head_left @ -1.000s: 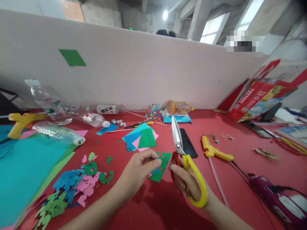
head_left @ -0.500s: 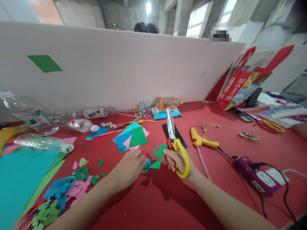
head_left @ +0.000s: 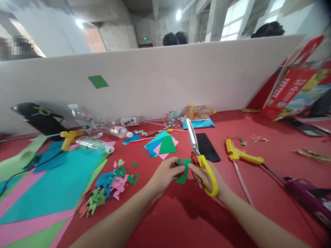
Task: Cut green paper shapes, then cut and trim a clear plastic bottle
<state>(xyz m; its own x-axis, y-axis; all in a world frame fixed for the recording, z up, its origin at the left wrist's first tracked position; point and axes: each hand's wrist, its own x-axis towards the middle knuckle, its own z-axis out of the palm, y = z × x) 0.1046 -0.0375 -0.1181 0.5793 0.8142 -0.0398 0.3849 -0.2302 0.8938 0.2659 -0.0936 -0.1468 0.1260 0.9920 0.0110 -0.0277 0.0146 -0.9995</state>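
My left hand [head_left: 165, 174] pinches a scrap of green paper [head_left: 183, 177] with a ragged, cut-out upper part. On the scrap's other side, my right hand [head_left: 204, 177] is closed round a pair of scissors [head_left: 191, 135] with yellow and red handles. Its blades point up and away and look closed together. The right fingertips touch the green scrap or lie right beside it. Just beyond the hands lies a stack of coloured paper pieces, with a green sheet [head_left: 167, 144] on top. A few small bits beneath my left fingers are mostly hidden.
Cut scraps [head_left: 117, 181] and large paper sheets [head_left: 59, 186] lie to the left. A black phone [head_left: 207, 147] and a yellow glue gun [head_left: 241, 153] with its cord are on the right. Plastic bottles [head_left: 94, 144] and a pile of small stars [head_left: 172, 119] line the white partition [head_left: 150, 79].
My left hand has moved to the green scrap and taken hold of it. The scissors stay in my right hand. The view has turned left, bringing more paper sheets and a black bottle into sight.
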